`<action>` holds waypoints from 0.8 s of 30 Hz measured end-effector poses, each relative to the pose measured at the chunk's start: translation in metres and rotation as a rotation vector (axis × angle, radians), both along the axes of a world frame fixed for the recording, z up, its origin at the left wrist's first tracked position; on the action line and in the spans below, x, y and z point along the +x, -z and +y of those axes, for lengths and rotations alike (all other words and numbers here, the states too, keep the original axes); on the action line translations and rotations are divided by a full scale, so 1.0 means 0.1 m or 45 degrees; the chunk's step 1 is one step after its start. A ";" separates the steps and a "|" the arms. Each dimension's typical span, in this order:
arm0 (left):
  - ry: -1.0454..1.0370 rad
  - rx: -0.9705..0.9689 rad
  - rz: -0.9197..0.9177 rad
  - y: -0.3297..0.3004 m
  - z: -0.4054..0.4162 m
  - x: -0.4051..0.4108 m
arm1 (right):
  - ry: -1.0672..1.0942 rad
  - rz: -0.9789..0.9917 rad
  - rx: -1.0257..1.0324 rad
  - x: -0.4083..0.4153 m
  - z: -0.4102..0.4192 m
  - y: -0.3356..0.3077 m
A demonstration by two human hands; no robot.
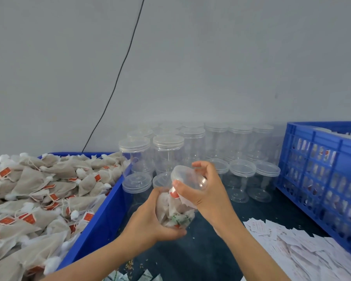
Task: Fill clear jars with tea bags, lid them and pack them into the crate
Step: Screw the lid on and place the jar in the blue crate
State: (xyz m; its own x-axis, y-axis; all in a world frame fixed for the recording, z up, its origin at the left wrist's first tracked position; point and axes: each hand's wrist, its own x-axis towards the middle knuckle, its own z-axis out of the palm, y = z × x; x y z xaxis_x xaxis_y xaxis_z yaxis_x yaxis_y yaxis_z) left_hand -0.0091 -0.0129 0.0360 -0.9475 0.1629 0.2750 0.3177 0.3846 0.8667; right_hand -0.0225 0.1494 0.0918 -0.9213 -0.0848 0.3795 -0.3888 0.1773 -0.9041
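Head view: left hand (150, 218) curled round a clear jar (175, 211), gripping it from the side and bottom, jar tilted toward 1 o'clock above the dark table (207, 250). Right hand (207, 189) grips a clear lid (187, 178) with thumb and fingers, lid tilted at the jar's mouth, not seated flat. Jar holds tea bags (166, 205), one red tag and a paper slip poking out at the rim, green-printed packet near the bottom.

Edges: blue bin (101, 218) wall close at 9 o'clock, heaped with loose tea bags with red tags. Blue crate (320, 179) at 3 o'clock, lattice side, contents unclear. Empty lidded jars (168, 153) stacked at 12 o'clock against the wall, just behind the hands. White paper slips (292, 248) spread at 4 o'clock. Bare tabletop between the hands' forearms at 6 o'clock.
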 end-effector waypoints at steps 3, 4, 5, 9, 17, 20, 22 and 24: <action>0.030 0.088 -0.137 -0.04 0.01 0.02 | -0.090 -0.085 0.004 0.03 0.07 -0.11; 0.077 0.148 -0.224 -0.05 0.01 0.02 | -0.138 -0.154 0.003 0.04 0.12 -0.15; 0.125 0.195 -0.319 -0.07 0.00 0.03 | -0.189 -0.236 -0.015 0.05 0.17 -0.18; 0.238 0.260 -0.492 -0.18 0.11 0.06 | -0.322 -0.442 -0.026 0.11 0.42 -0.23; 0.323 0.397 -0.353 -0.61 1.05 -0.03 | -0.098 -0.340 -0.076 0.23 1.08 -0.61; 0.465 0.392 -0.322 -0.87 1.47 -0.13 | -0.007 -0.293 -0.107 0.27 1.46 -0.91; 0.509 0.334 -0.267 -1.05 1.76 -0.23 | 0.030 -0.267 -0.103 0.27 1.73 -1.13; 0.526 0.315 -0.192 -1.22 2.07 -0.34 | 0.102 -0.260 -0.080 0.25 2.02 -1.34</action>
